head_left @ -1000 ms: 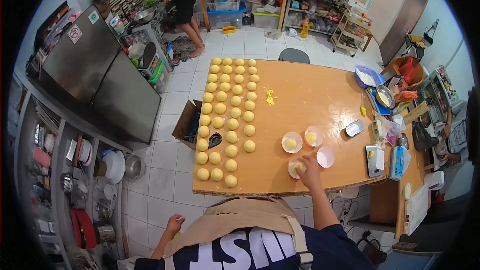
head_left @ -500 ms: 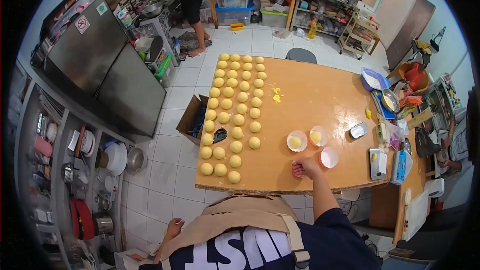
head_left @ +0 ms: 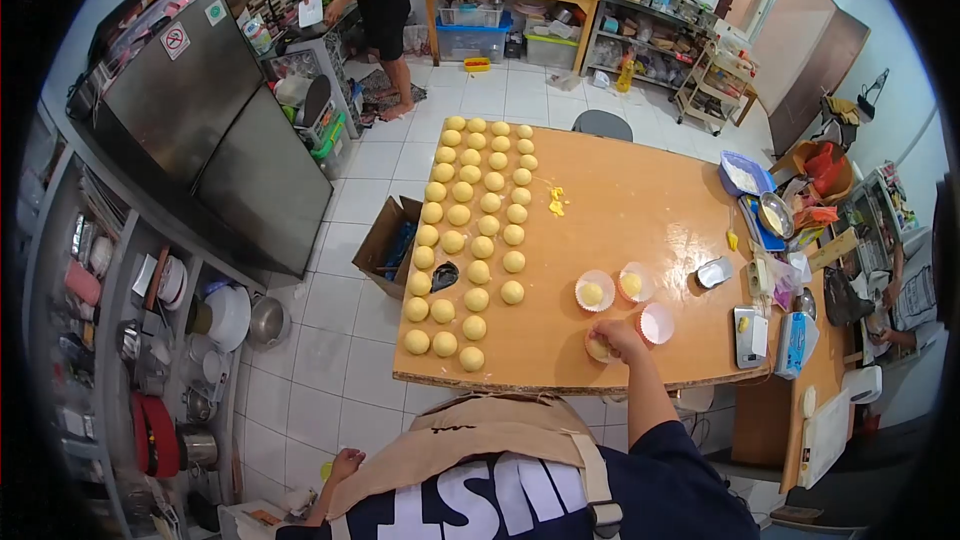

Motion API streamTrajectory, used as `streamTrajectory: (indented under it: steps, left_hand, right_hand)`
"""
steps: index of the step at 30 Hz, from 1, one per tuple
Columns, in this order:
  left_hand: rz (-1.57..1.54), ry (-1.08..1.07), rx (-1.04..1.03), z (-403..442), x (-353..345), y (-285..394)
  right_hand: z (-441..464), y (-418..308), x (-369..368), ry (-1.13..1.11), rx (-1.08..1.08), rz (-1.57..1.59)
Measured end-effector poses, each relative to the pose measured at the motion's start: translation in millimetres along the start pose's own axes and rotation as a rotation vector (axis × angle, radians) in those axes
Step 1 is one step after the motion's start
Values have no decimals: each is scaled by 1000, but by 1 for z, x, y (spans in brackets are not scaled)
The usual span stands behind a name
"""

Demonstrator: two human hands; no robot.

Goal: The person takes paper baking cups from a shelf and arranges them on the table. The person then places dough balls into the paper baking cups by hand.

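Observation:
My right hand (head_left: pixel 622 339) is closed at a white and red paper cup (head_left: pixel 598 361) near the table's front edge. Its fingertips touch a pale yellow dough ball (head_left: pixel 598 349) inside that cup and cover part of it. Just beyond stand two paper cups, each with a dough ball (head_left: pixel 591 293) and a flatter piece of dough (head_left: pixel 631 284) in it. To the right of my hand is a paper cup (head_left: pixel 656 324) with nothing in it. Low at my left side hangs my left hand (head_left: pixel 347 463), its fingers curled and nothing visible in them.
Rows of round dough balls (head_left: pixel 478 272) fill the table's left side, with a dark plastic piece (head_left: pixel 443 276) among them. Yellow smears (head_left: pixel 557 202) lie mid-table. At right are a metal tin (head_left: pixel 714 272), scale (head_left: pixel 749 337) and blue basin (head_left: pixel 745 173). Another person (head_left: pixel 380 10) stands behind.
My right hand has shifted slightly right on the cup, so the dough ball inside now shows. My left hand has dropped a little. The person at the back now holds a white object.

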State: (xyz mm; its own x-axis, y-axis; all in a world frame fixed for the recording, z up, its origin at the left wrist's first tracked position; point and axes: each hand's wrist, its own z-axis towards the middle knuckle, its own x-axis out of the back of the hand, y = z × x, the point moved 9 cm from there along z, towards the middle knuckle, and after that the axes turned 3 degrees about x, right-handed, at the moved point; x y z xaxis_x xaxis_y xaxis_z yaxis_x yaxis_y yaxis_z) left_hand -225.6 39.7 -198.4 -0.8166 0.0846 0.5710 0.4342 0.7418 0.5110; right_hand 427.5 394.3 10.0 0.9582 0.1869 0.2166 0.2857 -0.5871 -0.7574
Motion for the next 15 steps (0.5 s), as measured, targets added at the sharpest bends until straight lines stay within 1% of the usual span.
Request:
streamTrajectory:
  steps: [3,6,7,9,10,12,13,15]
  left_hand:
    - [-23,-16,3,4,-1,-4]
    - [61,38,-81,-3,8,30]
    - [61,31,-56,-9,12,45]
    - [61,22,-7,-24,17,77]
    - [52,20,-33,-28,14,88]
    - [37,20,-90,-35,14,110]
    - [22,9,-73,-33,12,106]
    - [-6,-14,-43,-28,3,94]
  right_hand:
    - [-5,8,4,-30,-136,198]
    - [-14,3,17,2,-57,395]
    - [-12,3,26,-27,28,399]
    - [0,11,53,265,286,34]
    - [-7,3,57,407,417,-151]
    - [-27,-12,30,446,698,-665]
    - [-44,-22,7,462,833,-922]
    - [-57,-21,-16,442,789,-1050]
